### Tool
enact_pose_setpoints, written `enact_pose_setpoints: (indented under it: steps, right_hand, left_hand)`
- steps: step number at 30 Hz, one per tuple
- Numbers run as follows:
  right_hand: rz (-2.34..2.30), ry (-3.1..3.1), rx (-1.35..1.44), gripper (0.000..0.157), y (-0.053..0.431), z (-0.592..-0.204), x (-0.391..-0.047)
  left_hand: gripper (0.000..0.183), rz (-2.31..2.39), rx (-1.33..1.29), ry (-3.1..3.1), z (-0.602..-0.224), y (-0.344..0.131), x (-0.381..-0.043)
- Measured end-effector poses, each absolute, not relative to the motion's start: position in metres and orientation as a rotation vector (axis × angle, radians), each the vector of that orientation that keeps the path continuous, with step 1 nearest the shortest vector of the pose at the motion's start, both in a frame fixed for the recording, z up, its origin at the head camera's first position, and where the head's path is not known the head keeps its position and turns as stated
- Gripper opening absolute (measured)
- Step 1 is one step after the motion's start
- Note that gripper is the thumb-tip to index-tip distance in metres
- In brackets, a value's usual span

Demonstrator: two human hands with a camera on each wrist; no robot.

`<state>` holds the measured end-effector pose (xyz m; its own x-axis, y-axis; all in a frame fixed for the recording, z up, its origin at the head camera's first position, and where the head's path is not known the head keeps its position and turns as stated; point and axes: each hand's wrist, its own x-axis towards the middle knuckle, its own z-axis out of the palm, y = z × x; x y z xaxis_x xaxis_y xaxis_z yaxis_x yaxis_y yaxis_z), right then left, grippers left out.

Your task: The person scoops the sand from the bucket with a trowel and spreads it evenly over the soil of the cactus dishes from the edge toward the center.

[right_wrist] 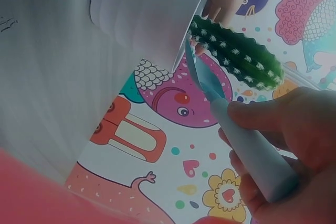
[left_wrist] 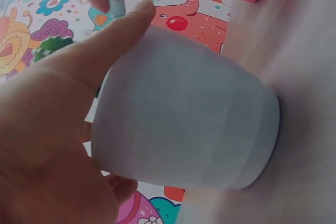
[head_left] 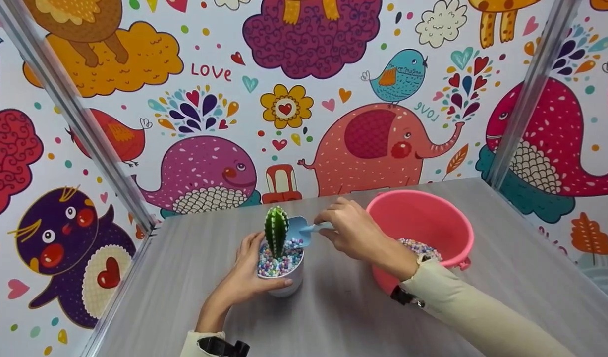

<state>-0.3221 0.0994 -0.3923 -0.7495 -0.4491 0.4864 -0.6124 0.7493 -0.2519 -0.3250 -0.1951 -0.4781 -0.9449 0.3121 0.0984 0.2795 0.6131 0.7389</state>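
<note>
A white pot (head_left: 290,286) stands on the table, filled near its rim with small multicoloured beads (head_left: 276,265) around an upright green cactus (head_left: 276,232). My left hand (head_left: 247,277) grips the pot from its left side, thumb across the front; the left wrist view shows the pot's wall (left_wrist: 189,108) close up. My right hand (head_left: 351,230) holds a light blue toy shovel (head_left: 299,230) by its handle (right_wrist: 254,153). The shovel's blade (right_wrist: 205,74) is tilted at the pot's rim, beside the cactus. Some beads lie at the blade's lower edge.
A pink bucket (head_left: 420,213) with more beads (head_left: 420,248) inside stands right of the pot, beneath my right forearm. Behind the grey table (head_left: 185,297) rises a wall (head_left: 284,59) printed with cartoon animals, with metal posts at both corners.
</note>
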Motion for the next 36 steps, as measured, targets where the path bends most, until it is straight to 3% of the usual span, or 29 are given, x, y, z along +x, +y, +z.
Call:
enact_pose_setpoints:
  steps: [9,36]
  right_hand:
    - [0.534,-2.532,0.824,0.03,0.097,-0.392,-0.321]
    - [0.526,-2.459,0.874,0.026,0.093,-0.393,-0.32]
  left_hand:
    - [0.125,1.243,0.521,2.85,-0.48,-0.192,-0.325]
    - [0.126,1.325,0.556,2.752,-0.476,-0.206,-0.327]
